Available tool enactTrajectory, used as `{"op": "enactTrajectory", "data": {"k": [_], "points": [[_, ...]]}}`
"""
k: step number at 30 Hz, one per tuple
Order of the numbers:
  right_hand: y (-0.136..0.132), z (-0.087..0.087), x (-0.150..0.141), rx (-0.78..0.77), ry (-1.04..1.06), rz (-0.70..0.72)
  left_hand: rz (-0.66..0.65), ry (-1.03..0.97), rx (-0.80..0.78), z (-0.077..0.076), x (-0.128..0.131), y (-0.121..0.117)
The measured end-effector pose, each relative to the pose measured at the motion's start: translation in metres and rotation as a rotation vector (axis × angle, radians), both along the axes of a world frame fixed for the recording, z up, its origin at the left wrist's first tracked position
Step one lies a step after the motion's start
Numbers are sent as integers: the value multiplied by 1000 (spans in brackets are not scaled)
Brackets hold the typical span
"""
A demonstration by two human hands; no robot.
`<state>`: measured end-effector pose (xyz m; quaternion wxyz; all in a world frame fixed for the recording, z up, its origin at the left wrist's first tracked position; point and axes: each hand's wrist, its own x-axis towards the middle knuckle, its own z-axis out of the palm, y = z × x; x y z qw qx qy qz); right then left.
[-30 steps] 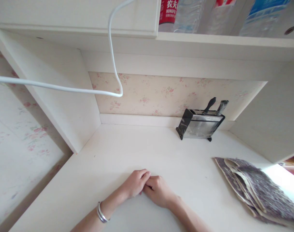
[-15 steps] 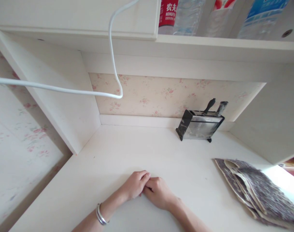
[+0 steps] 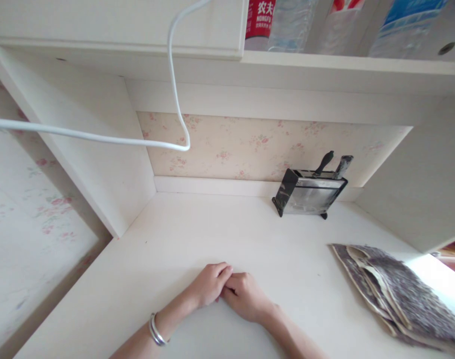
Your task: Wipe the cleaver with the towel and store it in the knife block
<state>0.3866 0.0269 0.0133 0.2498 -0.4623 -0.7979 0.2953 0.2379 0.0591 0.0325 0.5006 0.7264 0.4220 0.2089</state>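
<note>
My left hand (image 3: 210, 283) and my right hand (image 3: 245, 295) rest side by side on the white desk (image 3: 175, 239), fingertips touching each other. Both hands lie curled, fingers pressed together, and whether anything is between them is hidden. Silver bangles (image 3: 157, 330) circle my left wrist. A folded grey patterned cloth (image 3: 399, 294) lies on the desk to the right, apart from my hands.
A black-framed clear holder (image 3: 310, 195) with two dark handles stands against the floral back wall. A white cable (image 3: 171, 89) hangs in a loop above the desk. Bottles (image 3: 283, 22) stand on the upper shelf. White cabinet sides close in left and right.
</note>
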Motion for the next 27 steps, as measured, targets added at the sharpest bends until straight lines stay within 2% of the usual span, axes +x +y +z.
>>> {"op": "enactTrajectory", "data": {"k": [10,17,20,22,25,27], "points": [[-1,5,-1,29,25,0,6,18,17,4,0,0],[0,3,0,28,-3,-3,14,10,-9,0,0,-1],[-1,7,-1,-11,14,-12,17,-19,-16,-1,0,-1],[-3,16,0,-66,100,14,13,-48,-52,-1,2,0],[0,31,11,-165,260,79,1,-121,-202,1,4,7],[9,36,30,-204,276,6,-8,-176,-297,5,8,15]]}}
